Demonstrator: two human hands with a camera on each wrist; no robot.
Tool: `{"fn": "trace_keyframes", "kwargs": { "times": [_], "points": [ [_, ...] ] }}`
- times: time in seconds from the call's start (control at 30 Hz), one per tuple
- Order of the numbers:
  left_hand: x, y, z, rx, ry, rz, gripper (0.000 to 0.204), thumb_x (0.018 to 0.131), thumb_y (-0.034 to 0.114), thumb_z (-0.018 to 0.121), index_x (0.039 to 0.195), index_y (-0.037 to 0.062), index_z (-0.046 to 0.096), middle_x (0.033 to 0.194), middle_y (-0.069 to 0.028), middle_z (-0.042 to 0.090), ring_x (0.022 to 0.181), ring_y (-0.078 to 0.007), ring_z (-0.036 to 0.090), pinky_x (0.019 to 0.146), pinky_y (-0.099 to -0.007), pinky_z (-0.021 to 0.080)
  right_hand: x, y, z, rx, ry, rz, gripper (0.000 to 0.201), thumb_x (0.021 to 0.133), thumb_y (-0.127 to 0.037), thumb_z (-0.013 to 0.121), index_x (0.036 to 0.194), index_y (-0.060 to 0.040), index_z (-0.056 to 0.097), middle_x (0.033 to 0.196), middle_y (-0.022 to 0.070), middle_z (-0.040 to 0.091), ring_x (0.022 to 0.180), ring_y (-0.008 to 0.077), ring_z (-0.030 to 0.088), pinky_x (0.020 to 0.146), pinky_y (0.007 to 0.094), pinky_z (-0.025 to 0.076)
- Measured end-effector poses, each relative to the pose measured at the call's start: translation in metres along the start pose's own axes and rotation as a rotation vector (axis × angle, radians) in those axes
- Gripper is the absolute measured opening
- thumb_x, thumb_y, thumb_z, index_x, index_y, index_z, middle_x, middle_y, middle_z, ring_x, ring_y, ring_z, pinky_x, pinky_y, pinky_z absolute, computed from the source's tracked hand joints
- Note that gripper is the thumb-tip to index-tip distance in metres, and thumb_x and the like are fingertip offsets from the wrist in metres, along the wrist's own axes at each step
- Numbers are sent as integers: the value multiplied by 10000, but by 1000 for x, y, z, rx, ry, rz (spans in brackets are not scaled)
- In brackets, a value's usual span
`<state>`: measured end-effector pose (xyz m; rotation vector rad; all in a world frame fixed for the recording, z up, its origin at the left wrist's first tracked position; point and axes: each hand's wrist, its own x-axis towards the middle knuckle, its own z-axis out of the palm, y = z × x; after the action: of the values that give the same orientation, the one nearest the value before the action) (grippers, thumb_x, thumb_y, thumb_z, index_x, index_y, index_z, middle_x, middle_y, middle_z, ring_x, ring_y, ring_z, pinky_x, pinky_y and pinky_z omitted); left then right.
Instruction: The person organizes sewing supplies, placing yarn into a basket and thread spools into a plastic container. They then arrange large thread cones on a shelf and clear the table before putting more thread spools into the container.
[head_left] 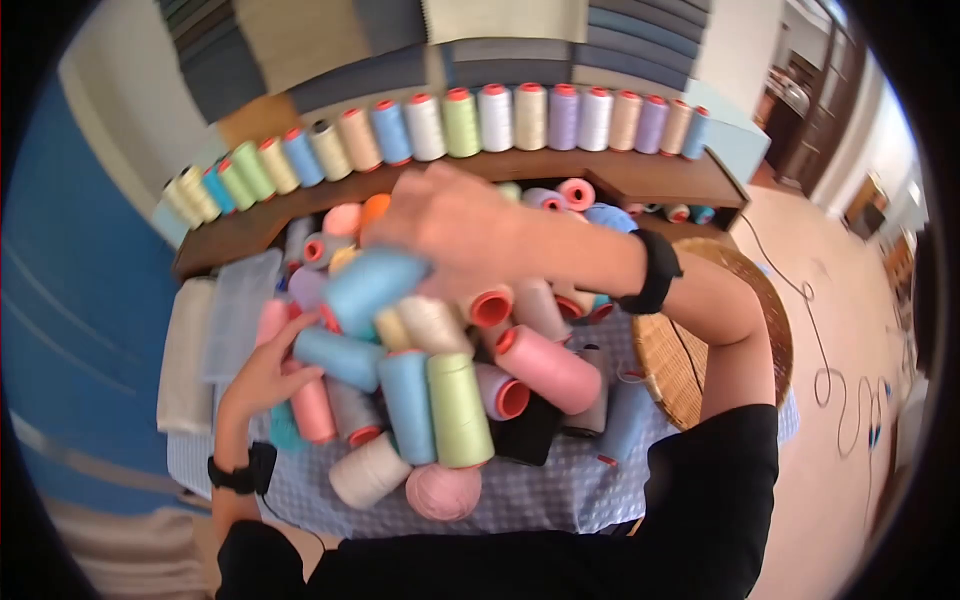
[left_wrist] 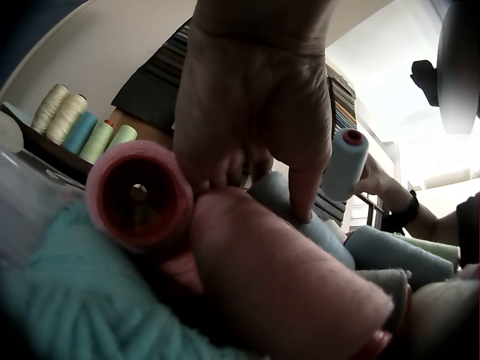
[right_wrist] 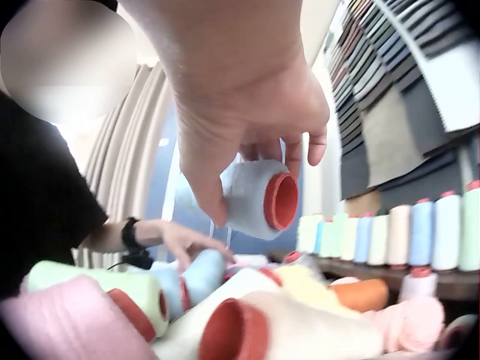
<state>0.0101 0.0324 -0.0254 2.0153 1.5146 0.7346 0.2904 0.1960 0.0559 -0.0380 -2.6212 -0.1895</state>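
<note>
My right hand (head_left: 450, 230) grips a light blue thread spool (right_wrist: 247, 196) and holds it above the heap, its red core end facing out; hand and spool are blurred in the head view. At the heap's left side, my left hand (head_left: 258, 378) has thumb and fingers around the end of another blue thread spool (head_left: 340, 358). A pink spool (left_wrist: 277, 277) lies right beneath that hand, and a second pink spool (left_wrist: 139, 196) shows its hollow red core. Upright blue (head_left: 407, 405) and green spools (head_left: 460, 410) stand nearer the body.
A row of spools (head_left: 495, 118) lines the wooden shelf (head_left: 480, 168) behind the heap. To the right sits a woven basket (head_left: 690, 385), partly under my right arm. A clear plastic box (head_left: 235, 310) is at the left. Checked cloth (head_left: 540, 500) covers the table.
</note>
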Motion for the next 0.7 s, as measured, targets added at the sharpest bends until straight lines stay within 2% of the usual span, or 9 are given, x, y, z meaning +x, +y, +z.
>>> {"fn": "trace_keyframes", "kwargs": {
  "times": [0.07,0.13,0.17,0.27,0.33,0.4,0.47,0.57,0.7],
  "points": [
    [-1,11,-3,-102,-4,-200,671,758,17,662,1356,48,361,1225,-89,514,1079,-152,503,902,-274,422,-23,31,-35,64,116,257,594,599,-254,770,1113,-62,544,970,148,580,934,330,530,828,417,446],
    [-2,8,-4,-94,-29,-184,693,756,-14,640,1374,56,333,1254,-80,480,1089,-142,490,875,-262,432,-57,57,-71,31,282,580,621,641,-271,777,1159,-40,524,1040,128,589,1003,243,556,853,370,442],
    [-3,8,-5,-92,-45,-190,718,755,-44,619,1391,63,305,1284,-71,447,1100,-132,476,848,-249,442,-81,85,-84,173,384,555,587,674,-224,767,1171,-30,520,1060,98,596,962,185,584,799,342,470],
    [-1,15,-3,-123,-25,-206,699,752,-32,638,1374,54,332,1260,-84,470,1083,-140,493,870,-256,430,-169,156,-105,-5,672,877,478,763,-203,721,1143,10,524,989,122,624,845,172,618,686,264,503],
    [-1,18,-2,-160,1,-238,684,752,-13,659,1360,43,352,1243,-100,491,1074,-155,505,906,-276,417,-239,207,-109,-278,841,1062,576,687,-366,747,1045,52,577,947,181,633,864,238,617,742,352,484],
    [-1,17,-3,-141,-3,-232,691,746,-18,660,1361,45,352,1245,-100,490,1076,-157,504,906,-277,417,-286,224,-113,-485,748,1461,644,641,-482,713,1005,40,610,910,228,641,895,349,620,793,402,478],
    [-1,17,-2,-137,3,-235,694,744,-21,660,1362,46,352,1247,-100,490,1080,-158,504,909,-279,415,-320,226,-104,-540,736,1631,625,644,-475,704,986,41,619,964,229,639,943,353,613,829,395,468],
    [0,19,-1,-121,15,-233,698,739,-24,658,1362,43,350,1253,-100,487,1090,-163,501,918,-285,410,-351,244,-86,-475,620,1813,608,651,-445,706,988,53,614,1003,233,632,981,347,603,862,398,457],
    [1,20,0,-140,21,-247,700,733,-33,650,1361,32,347,1265,-103,478,1107,-173,495,941,-298,398,-374,271,-65,-433,512,1828,623,646,-438,720,1006,58,607,1037,229,622,1008,347,589,877,402,455]
  ]
}}
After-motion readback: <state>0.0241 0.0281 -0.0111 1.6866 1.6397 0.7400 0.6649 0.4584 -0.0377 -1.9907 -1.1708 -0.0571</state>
